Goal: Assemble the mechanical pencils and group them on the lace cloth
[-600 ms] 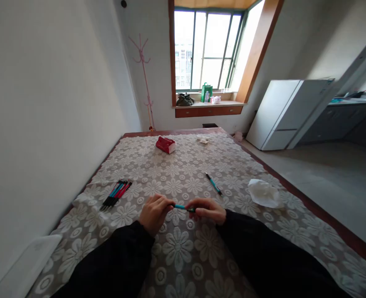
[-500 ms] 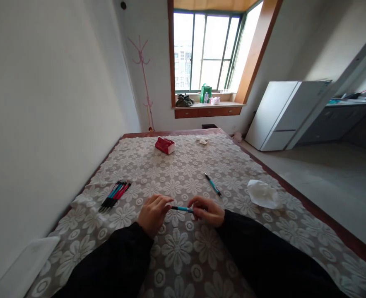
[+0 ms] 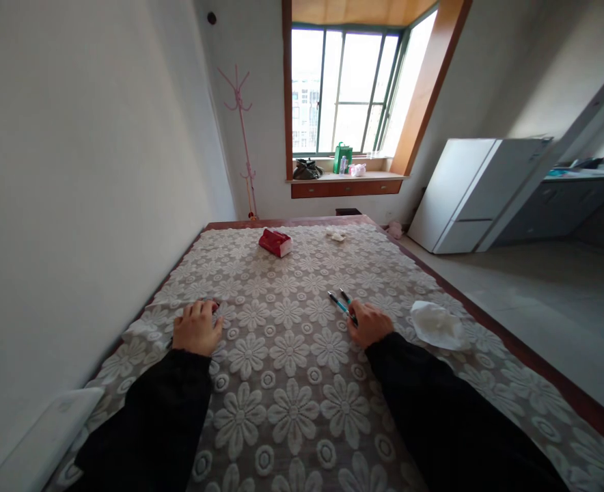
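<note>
My left hand [image 3: 198, 328] is over the bunch of pens at the left of the table, palm down, and hides nearly all of them. Its thumb stands apart from the bent fingers; just a dark red bit shows past the fingertips. On the right, my right hand [image 3: 372, 324] has its fingers closed on the rear end of a blue-and-black pen [image 3: 339, 303], whose tip points away to the upper left. A second blue-and-black pen [image 3: 345, 296] lies right beside it, partly covered by the fingers.
A white lace cloth [image 3: 292, 403] covers the table. Crumpled white paper [image 3: 438, 325] lies right of my right hand. Farther back are a red tissue pack [image 3: 275, 243] and a small pale scrap [image 3: 335, 235]. A translucent white box [image 3: 46, 437] sits at the near left.
My hands have parted from the middle. My left hand let go of the pen and moved left over the bunch; my right hand carried the pen right, beside the other one.
</note>
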`<state>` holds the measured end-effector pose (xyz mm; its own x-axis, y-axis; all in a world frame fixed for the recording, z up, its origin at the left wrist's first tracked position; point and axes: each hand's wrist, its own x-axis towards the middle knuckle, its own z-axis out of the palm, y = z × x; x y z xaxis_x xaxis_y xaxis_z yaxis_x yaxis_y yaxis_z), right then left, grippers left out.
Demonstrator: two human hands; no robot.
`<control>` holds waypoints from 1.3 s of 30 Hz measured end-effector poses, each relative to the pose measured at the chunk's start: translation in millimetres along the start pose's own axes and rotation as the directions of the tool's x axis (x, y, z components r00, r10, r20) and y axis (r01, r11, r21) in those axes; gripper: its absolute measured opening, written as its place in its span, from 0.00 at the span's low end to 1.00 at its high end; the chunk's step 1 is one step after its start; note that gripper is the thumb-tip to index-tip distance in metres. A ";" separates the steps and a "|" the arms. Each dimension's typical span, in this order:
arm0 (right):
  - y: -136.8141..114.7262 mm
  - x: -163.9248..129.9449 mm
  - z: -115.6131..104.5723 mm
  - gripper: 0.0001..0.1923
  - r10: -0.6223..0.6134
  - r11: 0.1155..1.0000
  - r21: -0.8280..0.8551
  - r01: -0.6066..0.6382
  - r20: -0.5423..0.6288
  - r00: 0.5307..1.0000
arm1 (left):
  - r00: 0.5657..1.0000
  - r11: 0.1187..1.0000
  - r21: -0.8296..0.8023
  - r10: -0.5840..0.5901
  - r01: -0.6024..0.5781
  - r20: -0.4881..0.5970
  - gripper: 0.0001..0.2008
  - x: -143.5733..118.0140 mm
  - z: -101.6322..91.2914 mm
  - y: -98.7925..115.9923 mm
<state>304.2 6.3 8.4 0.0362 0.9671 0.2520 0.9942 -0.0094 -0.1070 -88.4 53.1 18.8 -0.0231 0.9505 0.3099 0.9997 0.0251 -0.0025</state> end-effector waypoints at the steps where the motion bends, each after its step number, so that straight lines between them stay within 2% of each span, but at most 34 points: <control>1: -0.8 0.0 0.0 0.07 -0.004 1.000 -0.004 0.005 0.010 1.000 | 1.000 1.000 0.010 -0.006 0.006 0.030 0.14 0.5 1.4 -2.1; 6: -0.1 1.1 1.1 0.09 0.059 0.998 -0.032 -0.056 0.099 0.993 | 0.994 0.999 0.027 0.026 -0.029 0.104 0.12 -0.1 0.7 -4.1; 12: -0.5 1.0 0.8 0.10 0.130 0.985 -0.124 -0.120 0.083 0.988 | 0.993 1.000 -0.015 0.015 -0.014 0.119 0.12 2.1 -1.9 -9.4; 17: 0.8 1.1 1.9 0.10 0.149 0.985 -0.109 -0.137 0.112 0.983 | 0.990 1.000 -0.017 0.008 -0.006 0.138 0.11 3.7 -1.5 -13.8; 24: 8.7 3.1 3.9 0.07 -0.005 1.000 -0.026 0.005 -0.023 1.000 | 0.984 1.000 -0.030 0.000 0.006 0.176 0.11 5.7 -2.6 -18.3; 30: 12.1 6.7 6.1 0.05 0.042 0.999 0.026 -0.042 0.007 0.999 | 0.985 0.999 -0.043 0.000 0.008 0.175 0.11 7.1 -0.4 -19.9; 39: 16.1 10.9 6.4 0.04 0.139 0.989 0.049 -0.138 -0.013 0.990 | 0.983 0.995 -0.099 0.015 0.003 0.180 0.13 12.2 5.2 -26.2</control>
<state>319.9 18.3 3.3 0.1754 0.9529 0.2474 0.9735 -0.1304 -0.1879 -114.9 65.7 17.7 -0.0099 0.9910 0.1332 0.9957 -0.0024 0.0925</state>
